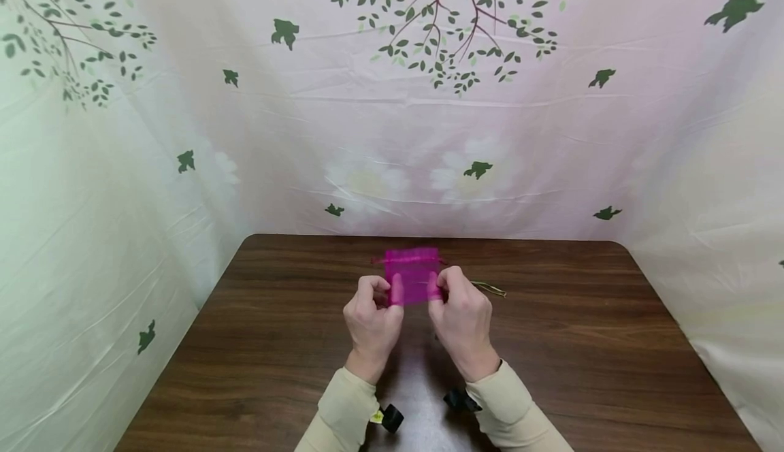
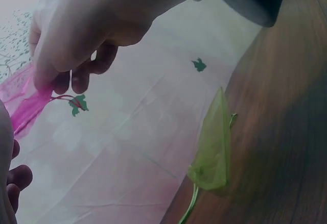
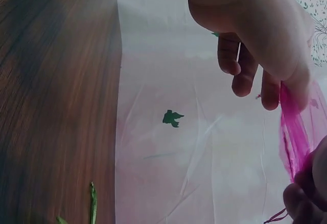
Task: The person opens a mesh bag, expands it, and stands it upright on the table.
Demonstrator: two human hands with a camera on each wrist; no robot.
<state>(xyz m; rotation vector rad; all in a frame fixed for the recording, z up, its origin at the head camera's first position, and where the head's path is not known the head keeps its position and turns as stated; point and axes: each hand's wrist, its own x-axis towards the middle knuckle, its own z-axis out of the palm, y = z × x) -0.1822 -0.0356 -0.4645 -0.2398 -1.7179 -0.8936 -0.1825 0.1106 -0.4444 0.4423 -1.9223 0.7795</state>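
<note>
A sheer magenta drawstring pouch (image 1: 416, 268) is stretched upright between both hands above the table. My left hand (image 1: 372, 319) pinches its left side, and my right hand (image 1: 463, 319) pinches the right side. Both thumbs look magenta through the thin cloth. Thin red cords stick out on either side near the pouch's top. On the tabletop lies a sheer yellow-green pouch (image 2: 212, 145), seen whole in the left wrist view. In the head view only its green cord (image 1: 490, 289) shows past my right hand; the hand hides the rest.
The dark wood table (image 1: 275, 343) has rounded far corners. Pale cloth (image 1: 404, 132) printed with leaves, birds and flowers hangs behind it and at both sides. Small black devices (image 1: 392, 418) are strapped at both wrists, beside the cream sleeves (image 1: 343, 408).
</note>
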